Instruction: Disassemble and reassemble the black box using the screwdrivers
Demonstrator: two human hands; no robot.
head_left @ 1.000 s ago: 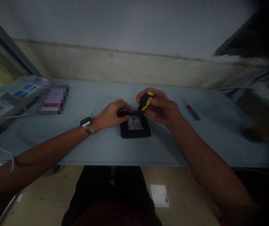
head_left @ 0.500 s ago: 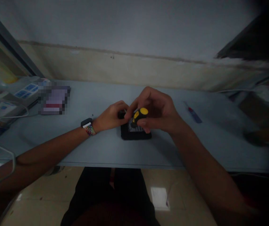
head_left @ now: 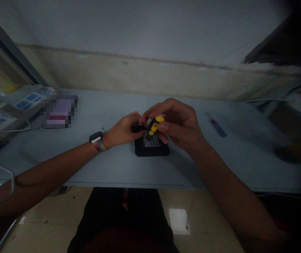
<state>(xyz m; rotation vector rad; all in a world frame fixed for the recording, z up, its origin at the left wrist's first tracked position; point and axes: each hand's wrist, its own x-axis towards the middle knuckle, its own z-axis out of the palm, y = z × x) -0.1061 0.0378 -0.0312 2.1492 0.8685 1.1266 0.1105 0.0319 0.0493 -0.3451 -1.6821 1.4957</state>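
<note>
Head view, the only one. The black device (head_left: 152,147) is lying flat on the counter (head_left: 113,165), near its front edge. I'm using it as the reference.

Left hand (head_left: 124,128): the forearm is coming in low from the device's left, running along the counter, wrist straight, palm down. The fingers are curling over the device's far left corner and touching it. I can't tell whether they're clamping it or only pressing down, since the fingertips are hiding behind the knuckles. A watch (head_left: 95,137) with a striped band is sitting on that wrist.

Right hand (head_left: 178,124): the forearm is coming in from the device's near right, wrist raised, hand hovering over the device's far half. Thumb and fingers are closing around the yellow-and-black screwdriver (head_left: 153,127), pinching its handle. The handle is tilting, top end leaning right, lower end pointing down at the device's top face. The shaft and tip are getting lost between the handle, the fingers and the dark casing, so I can't confirm contact with the device.

The right hand is covering the device's far right part. A pale label is showing on the top face, text unreadable.

Right of the device and well apart, a small blue-and-red screwdriver (head_left: 217,127) is lying on the counter. Far left of the device there's a pixelated patch (head_left: 58,110) and pale equipment (head_left: 21,103) with blue keys, cut off by the frame edge. The right margin is going dark and blurry.
</note>
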